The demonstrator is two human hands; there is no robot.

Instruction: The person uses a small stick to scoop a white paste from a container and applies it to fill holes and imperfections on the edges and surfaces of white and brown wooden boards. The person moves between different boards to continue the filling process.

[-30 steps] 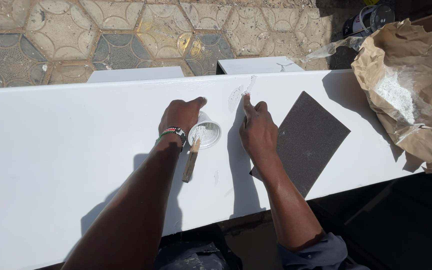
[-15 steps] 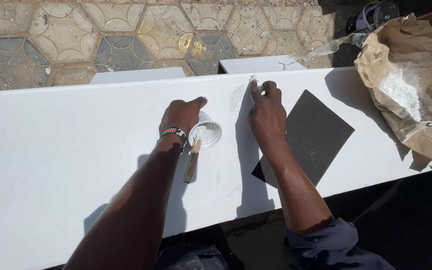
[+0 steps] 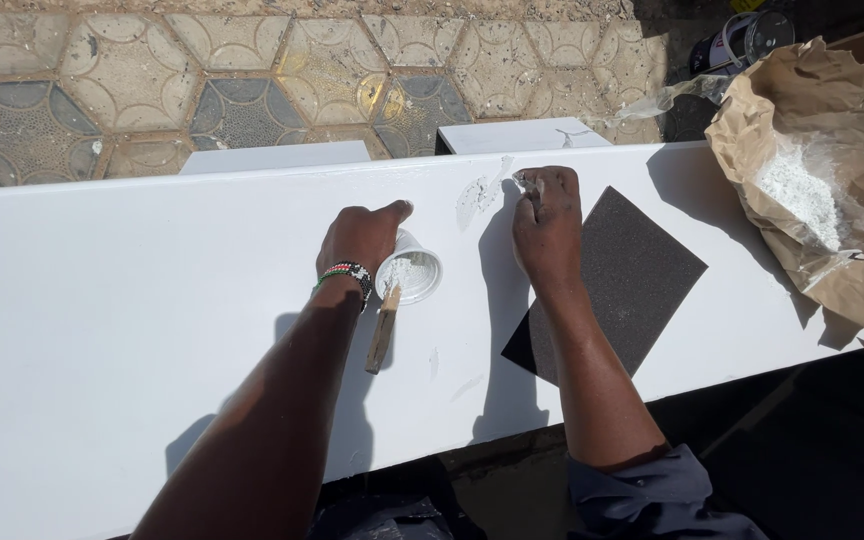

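Note:
A long white painted board (image 3: 132, 330) spans the view. My left hand (image 3: 360, 238) grips a small white cup (image 3: 412, 272) of white filler, tilted on the board; a wooden stick (image 3: 382, 328) pokes out of it toward me. My right hand (image 3: 546, 225) presses a small scraper blade (image 3: 527, 184), smeared with filler, against the board near its far edge, beside a rough patch of white filler (image 3: 476, 198). A dark sheet of sandpaper (image 3: 620, 285) lies flat under and to the right of my right wrist.
An open brown paper bag (image 3: 832, 190) with white powder sits on the board's right end. A paint can (image 3: 742, 40) stands on the patterned paving (image 3: 202, 80) beyond. Two white blocks (image 3: 512, 135) lie behind the board.
My right hand has moved away from me toward the board's far edge and spread filler there. My left hand stays on the cup.

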